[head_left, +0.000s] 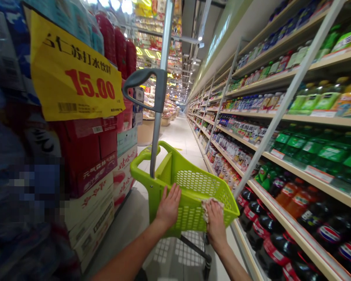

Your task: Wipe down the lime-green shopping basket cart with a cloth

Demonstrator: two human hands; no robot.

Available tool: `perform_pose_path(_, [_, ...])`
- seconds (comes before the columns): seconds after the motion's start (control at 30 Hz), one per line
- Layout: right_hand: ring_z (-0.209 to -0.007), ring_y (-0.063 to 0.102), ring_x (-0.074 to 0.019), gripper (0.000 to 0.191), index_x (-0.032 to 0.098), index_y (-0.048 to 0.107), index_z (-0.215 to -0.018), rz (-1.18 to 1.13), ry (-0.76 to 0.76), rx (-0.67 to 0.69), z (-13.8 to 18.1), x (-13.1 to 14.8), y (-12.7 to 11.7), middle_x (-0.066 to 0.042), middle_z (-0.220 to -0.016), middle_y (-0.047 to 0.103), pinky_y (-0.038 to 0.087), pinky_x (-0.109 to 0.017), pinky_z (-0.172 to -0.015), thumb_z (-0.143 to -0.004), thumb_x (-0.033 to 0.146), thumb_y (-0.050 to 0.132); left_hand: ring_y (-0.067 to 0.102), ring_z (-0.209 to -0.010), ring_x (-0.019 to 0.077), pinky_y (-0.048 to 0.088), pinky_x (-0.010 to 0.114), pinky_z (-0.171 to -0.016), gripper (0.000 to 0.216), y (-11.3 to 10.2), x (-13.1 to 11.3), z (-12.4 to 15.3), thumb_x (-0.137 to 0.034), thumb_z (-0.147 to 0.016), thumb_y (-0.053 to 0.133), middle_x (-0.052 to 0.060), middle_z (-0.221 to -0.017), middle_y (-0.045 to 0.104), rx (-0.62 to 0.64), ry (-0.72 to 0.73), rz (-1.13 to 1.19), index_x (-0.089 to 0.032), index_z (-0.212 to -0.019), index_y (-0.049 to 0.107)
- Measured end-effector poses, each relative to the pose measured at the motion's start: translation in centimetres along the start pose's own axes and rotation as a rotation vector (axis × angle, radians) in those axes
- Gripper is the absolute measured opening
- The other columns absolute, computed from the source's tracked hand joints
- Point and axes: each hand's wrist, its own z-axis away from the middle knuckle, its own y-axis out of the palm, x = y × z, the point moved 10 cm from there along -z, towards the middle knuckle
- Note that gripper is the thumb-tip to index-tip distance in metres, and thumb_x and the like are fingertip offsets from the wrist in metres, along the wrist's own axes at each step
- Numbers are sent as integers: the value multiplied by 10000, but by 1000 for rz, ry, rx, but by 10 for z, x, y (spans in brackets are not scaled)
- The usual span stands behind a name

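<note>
A lime-green plastic shopping cart (191, 194) with a perforated basket stands in front of me. My left hand (169, 206) lies against the near side of its basket, fingers stretched out and holding nothing. Further right, my right hand (215, 224) presses a crumpled, light-coloured cloth (205, 207) onto the basket's rim near the far end. The palm hides part of the cloth. A grey metal pole (164, 43) rises from the handle end of the cart, with a dark grey loop-shaped grip (160, 90) on it.
Shelves of bottled drinks (330, 152) line the right side, close to the cart. At left are stacked drink cartons (90, 210) and a yellow price sign (76, 74). The tiled aisle floor (179, 134) runs on ahead. A dark wheel leg (206, 259) shows beneath the basket.
</note>
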Motion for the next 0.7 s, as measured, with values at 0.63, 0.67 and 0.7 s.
perform_pose_path(0.63, [-1217,336,-248,515,166,457,-1212,-33,-46,-55,8,-3,-8,-116,-1244,463,357,-445,-934,-735,40,313,114,-1325,221,96,479,-1060,562,-2,-2,5,-234,-775,356,92,-1407,281,-24,8,-7,-92,-1315,290])
perform_pose_path(0.67, [-1207,349,-255,508,147,466,-1205,-3,23,-50,11,-27,-12,-129,-1232,469,364,-443,-927,-732,45,310,115,-1325,220,96,476,-1061,566,-2,-2,5,-236,-773,360,94,-1407,280,-23,9,-6,-91,-1316,288])
perform_pose_path(0.7, [-1198,358,-266,504,121,473,-1196,31,102,-46,15,-50,-16,-149,-1217,476,368,-445,-920,-726,48,306,115,-1324,221,95,476,-1061,568,-2,-2,5,-237,-772,361,94,-1408,277,-25,7,-2,-90,-1316,287])
